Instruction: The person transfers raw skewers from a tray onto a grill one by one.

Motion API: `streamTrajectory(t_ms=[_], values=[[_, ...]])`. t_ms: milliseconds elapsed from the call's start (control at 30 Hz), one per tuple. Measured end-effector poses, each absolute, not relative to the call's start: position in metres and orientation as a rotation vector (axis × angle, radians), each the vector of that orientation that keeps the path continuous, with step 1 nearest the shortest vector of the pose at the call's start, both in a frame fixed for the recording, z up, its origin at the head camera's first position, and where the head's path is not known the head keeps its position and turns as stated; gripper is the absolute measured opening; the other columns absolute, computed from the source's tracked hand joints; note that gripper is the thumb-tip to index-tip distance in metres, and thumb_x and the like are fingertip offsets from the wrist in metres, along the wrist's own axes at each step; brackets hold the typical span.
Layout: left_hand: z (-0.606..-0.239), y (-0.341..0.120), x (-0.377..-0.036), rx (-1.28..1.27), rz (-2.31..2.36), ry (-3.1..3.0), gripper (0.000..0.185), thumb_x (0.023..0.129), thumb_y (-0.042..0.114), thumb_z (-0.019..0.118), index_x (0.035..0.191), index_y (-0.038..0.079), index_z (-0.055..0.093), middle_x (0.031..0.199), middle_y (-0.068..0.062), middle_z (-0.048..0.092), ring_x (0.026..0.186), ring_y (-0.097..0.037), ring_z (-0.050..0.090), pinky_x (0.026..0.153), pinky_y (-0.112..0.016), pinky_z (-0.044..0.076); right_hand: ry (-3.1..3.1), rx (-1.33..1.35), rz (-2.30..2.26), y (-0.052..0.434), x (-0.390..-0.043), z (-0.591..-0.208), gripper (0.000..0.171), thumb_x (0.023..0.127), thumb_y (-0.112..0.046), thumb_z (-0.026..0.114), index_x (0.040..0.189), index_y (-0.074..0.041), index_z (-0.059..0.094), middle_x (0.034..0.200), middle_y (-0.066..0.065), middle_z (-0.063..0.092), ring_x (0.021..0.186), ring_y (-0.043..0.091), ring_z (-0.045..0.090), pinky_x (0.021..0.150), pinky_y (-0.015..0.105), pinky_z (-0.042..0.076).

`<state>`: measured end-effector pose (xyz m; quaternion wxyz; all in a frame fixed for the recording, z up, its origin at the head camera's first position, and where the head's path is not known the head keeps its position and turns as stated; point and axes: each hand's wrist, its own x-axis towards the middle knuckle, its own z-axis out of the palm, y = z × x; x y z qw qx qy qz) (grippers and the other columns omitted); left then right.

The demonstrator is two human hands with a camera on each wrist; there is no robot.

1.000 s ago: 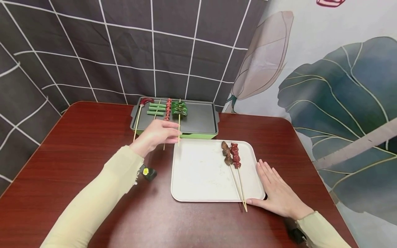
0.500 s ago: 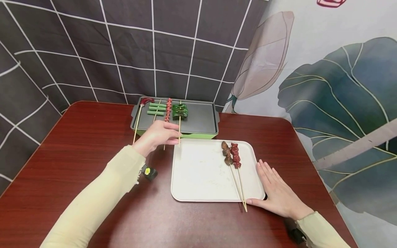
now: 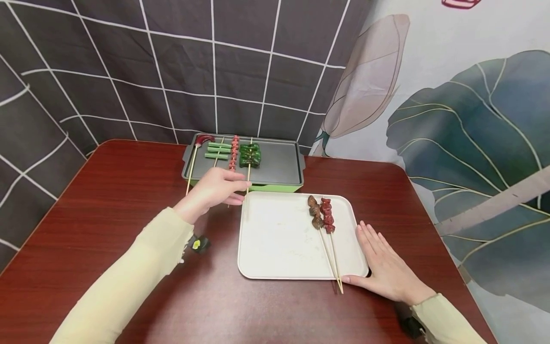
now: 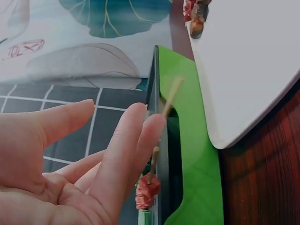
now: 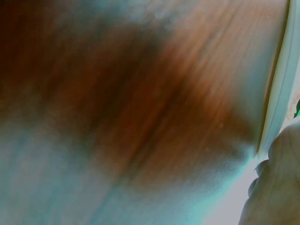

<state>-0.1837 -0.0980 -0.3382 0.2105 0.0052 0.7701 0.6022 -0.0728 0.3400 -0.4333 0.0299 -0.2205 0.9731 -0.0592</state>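
Observation:
My left hand (image 3: pixel 216 188) hovers at the front edge of the green-sided grill (image 3: pixel 275 165). Its fingers (image 4: pixel 117 154) are stretched out, thumb apart, fingertips beside the stick (image 4: pixel 171 96) of the green pepper skewer (image 3: pixel 249 155) lying on the grill; nothing is pinched. On the plate to its left lie a red sausage skewer (image 3: pixel 233 152), a green bean skewer (image 3: pixel 216 150) and a dark red skewer (image 3: pixel 202 140). My right hand (image 3: pixel 384 267) lies flat on the table against the right edge of the white tray (image 3: pixel 279 234), which holds a brown meat skewer (image 3: pixel 315 212) and a red skewer (image 3: pixel 326 215).
The red-brown table (image 3: pixel 107 200) stands against a dark checked backdrop (image 3: pixel 172 71) and a leaf-patterned cloth (image 3: pixel 451 119) on the right. The tray's two sticks overhang its front edge. The right wrist view is blurred table, the tray edge (image 5: pixel 281 79) and part of my hand (image 5: pixel 276 187).
My left hand has let go of the pepper skewer's stick and its fingers have straightened. The pepper skewer now rests on the grill. The right hand has stayed put.

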Motion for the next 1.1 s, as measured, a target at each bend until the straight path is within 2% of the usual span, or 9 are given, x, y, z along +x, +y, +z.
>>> streamTrajectory(t_ms=[200,333,567,733,900,1100], values=[[-0.335,-0.102,-0.175,0.047,1.712,2.170,0.056,0.099,0.022,0.069,0.146,-0.003,0.051,0.137,-0.019,0.060,0.106,-0.034,0.070,0.083,-0.034,0.062,3.002,-0.681,-0.188,0.340,-0.072,-0.433,0.120,0.083,-0.078,0.062,0.159,0.005,0.019,0.165,0.024,0.018,0.151,0.040,0.017,0.126,0.038,0.004],[-0.330,-0.099,-0.165,0.079,1.765,2.162,0.051,0.097,0.023,0.072,0.139,-0.002,0.059,0.130,-0.017,0.065,0.100,-0.029,0.072,0.084,-0.035,0.061,2.994,-0.665,-0.189,0.340,-0.072,-0.434,0.121,0.083,-0.079,0.061,0.160,0.004,0.018,0.165,0.023,0.017,0.151,0.039,0.016,0.126,0.038,0.002],[-0.333,-0.085,-0.148,0.148,1.841,2.065,0.039,0.095,0.020,0.073,0.127,-0.001,0.067,0.122,-0.016,0.069,0.100,-0.033,0.072,0.087,-0.035,0.061,2.989,-0.653,-0.187,0.340,-0.072,-0.434,0.121,0.083,-0.079,0.061,0.160,0.003,0.017,0.166,0.022,0.016,0.151,0.039,0.015,0.125,0.037,0.002],[-0.343,-0.068,-0.135,0.160,1.876,1.975,0.036,0.094,0.018,0.075,0.124,-0.002,0.069,0.117,-0.017,0.071,0.099,-0.037,0.071,0.086,-0.037,0.061,2.986,-0.654,-0.184,0.339,-0.073,-0.433,0.121,0.083,-0.079,0.061,0.160,0.003,0.018,0.166,0.022,0.016,0.151,0.039,0.015,0.125,0.037,0.001],[-0.360,-0.047,-0.126,0.132,1.853,1.886,0.034,0.093,0.017,0.075,0.120,-0.004,0.070,0.110,-0.017,0.073,0.096,-0.035,0.072,0.083,-0.037,0.062,2.985,-0.649,-0.194,0.339,-0.074,-0.432,0.120,0.083,-0.079,0.061,0.160,0.003,0.018,0.166,0.022,0.016,0.151,0.039,0.015,0.126,0.037,0.002],[-0.375,-0.030,-0.119,0.154,1.862,1.801,0.034,0.094,0.013,0.073,0.120,-0.008,0.069,0.110,-0.017,0.073,0.098,-0.037,0.072,0.083,-0.038,0.062,3.006,-0.677,-0.200,0.338,-0.073,-0.432,0.120,0.082,-0.077,0.063,0.159,0.004,0.020,0.164,0.024,0.019,0.150,0.040,0.018,0.125,0.036,0.001]])
